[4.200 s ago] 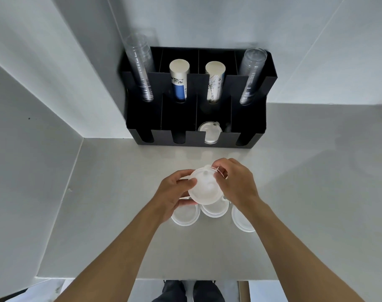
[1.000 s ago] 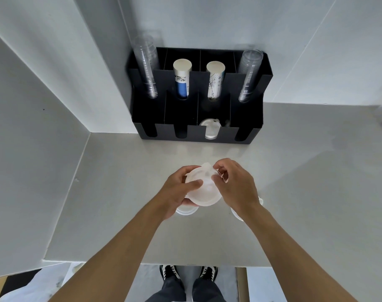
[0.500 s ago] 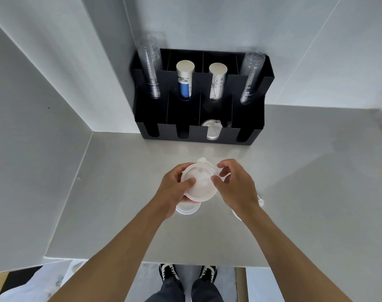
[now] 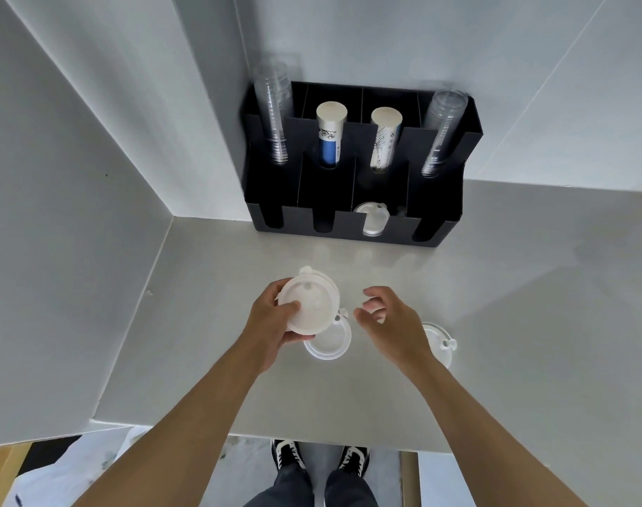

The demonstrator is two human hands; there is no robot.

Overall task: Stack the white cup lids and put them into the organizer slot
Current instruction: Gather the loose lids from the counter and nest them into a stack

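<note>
While held only by left hand (image 4: 271, 325), small lid stack (image 4: 309, 304) at frame centre may slip apart; right hand (image 4: 387, 320) open, empty, beside it.

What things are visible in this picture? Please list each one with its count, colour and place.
Organizer: one, black, at the back of the counter against the wall.
Clear cup stacks: two, transparent, in the far-left and far-right back slots.
Paper cup stacks: two, one white with blue, one white with a grey print, in the two middle back slots.
Lids in the slot: count unclear, white, front row, third slot from the left.
Held lid stack: count unclear, white, above the counter.
Loose lids: two, white, lying on the counter, one partly hidden by the right wrist.
Counter: one, light grey.
Shoes: two, black and white, on the floor below.
Left hand: holds the stack.
Right hand: open, empty.
</note>
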